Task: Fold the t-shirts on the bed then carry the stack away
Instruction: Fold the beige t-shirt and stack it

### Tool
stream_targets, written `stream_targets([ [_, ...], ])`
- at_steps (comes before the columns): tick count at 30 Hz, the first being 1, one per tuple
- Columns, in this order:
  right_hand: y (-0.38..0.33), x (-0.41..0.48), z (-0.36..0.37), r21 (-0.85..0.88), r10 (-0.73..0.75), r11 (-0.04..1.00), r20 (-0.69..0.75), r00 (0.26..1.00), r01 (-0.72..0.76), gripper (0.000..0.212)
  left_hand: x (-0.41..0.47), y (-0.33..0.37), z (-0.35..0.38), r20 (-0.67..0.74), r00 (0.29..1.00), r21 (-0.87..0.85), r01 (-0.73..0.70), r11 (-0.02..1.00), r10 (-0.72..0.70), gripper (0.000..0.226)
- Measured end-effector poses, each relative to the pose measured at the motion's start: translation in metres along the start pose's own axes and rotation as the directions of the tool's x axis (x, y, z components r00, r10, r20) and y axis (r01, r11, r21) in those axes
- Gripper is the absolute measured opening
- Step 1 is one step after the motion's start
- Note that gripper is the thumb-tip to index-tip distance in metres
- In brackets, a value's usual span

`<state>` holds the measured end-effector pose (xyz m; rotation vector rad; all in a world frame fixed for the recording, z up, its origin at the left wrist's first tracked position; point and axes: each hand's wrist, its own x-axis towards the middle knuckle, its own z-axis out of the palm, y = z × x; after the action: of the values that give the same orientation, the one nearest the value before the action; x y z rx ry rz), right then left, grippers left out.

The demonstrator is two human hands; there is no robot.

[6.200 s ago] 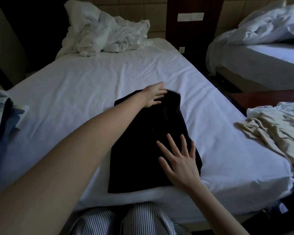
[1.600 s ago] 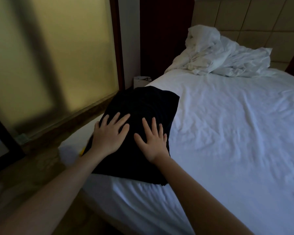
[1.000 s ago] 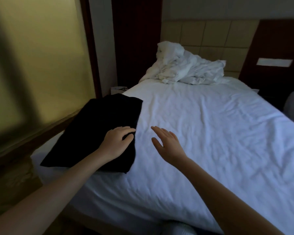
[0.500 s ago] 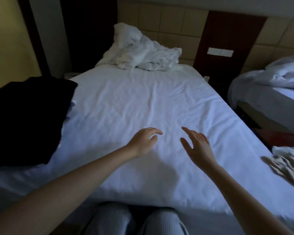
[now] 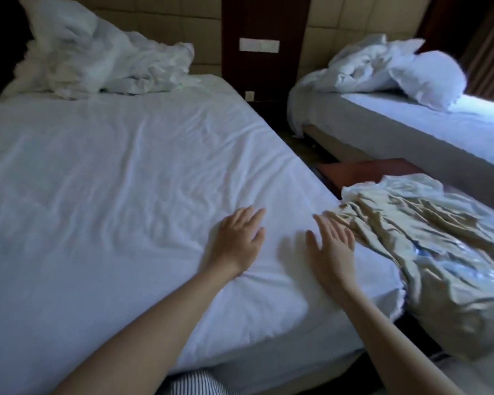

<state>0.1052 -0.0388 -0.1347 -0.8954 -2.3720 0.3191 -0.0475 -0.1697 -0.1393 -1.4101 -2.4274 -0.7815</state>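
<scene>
A crumpled cream t-shirt (image 5: 428, 240) lies heaped at the right edge of the white bed (image 5: 103, 178), partly hanging off it. My right hand (image 5: 332, 246) hovers flat with straight fingers, its fingertips at the shirt's left edge. My left hand (image 5: 238, 238) is spread open above the sheet just left of it, holding nothing. The folded black shirt is out of view.
Rumpled white bedding (image 5: 97, 58) is piled at the head of the bed. A second bed (image 5: 428, 121) with a pillow (image 5: 428, 78) stands to the right across a narrow dark gap. A brown wooden surface (image 5: 365, 169) shows behind the cream shirt.
My view has swung right, away from the folded black shirt on the bed's left corner. Both hands left it and moved across the sheet to the cream shirt.
</scene>
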Motion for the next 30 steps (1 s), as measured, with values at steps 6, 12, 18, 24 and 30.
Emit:
stream_targets([
  [6, 0.007, 0.005, 0.008, 0.058, 0.183, 0.983, -0.191, 0.964, -0.175, 0.061, 0.0, 0.001, 0.003, -0.008, 1.0, 0.034, 0.014, 0.999, -0.014, 0.058],
  [12, 0.054, 0.041, -0.023, -0.172, 0.378, 0.909, -0.045, 0.925, -0.38, 0.053, -0.003, -0.002, 0.002, 0.004, 0.999, 0.029, 0.048, 0.998, -0.048, 0.067],
  [18, 0.068, 0.034, -0.019, -0.046, 0.473, 0.88, 0.025, 0.881, -0.472, 0.041, -0.003, 0.001, 0.003, -0.021, 0.997, -0.025, 0.072, 0.997, -0.073, 0.072],
  [24, 0.042, 0.022, -0.023, 0.245, 0.431, 0.881, -0.066, 0.9, -0.404, 0.039, -0.003, 0.0, 0.004, -0.029, 0.995, -0.04, 0.092, 0.995, -0.093, 0.075],
  [30, -0.048, 0.0, -0.001, 0.528, 0.218, 0.83, -0.007, 0.976, -0.182, 0.04, -0.004, -0.001, 0.001, -0.035, 0.992, -0.302, 0.102, 0.948, -0.118, 0.066],
])
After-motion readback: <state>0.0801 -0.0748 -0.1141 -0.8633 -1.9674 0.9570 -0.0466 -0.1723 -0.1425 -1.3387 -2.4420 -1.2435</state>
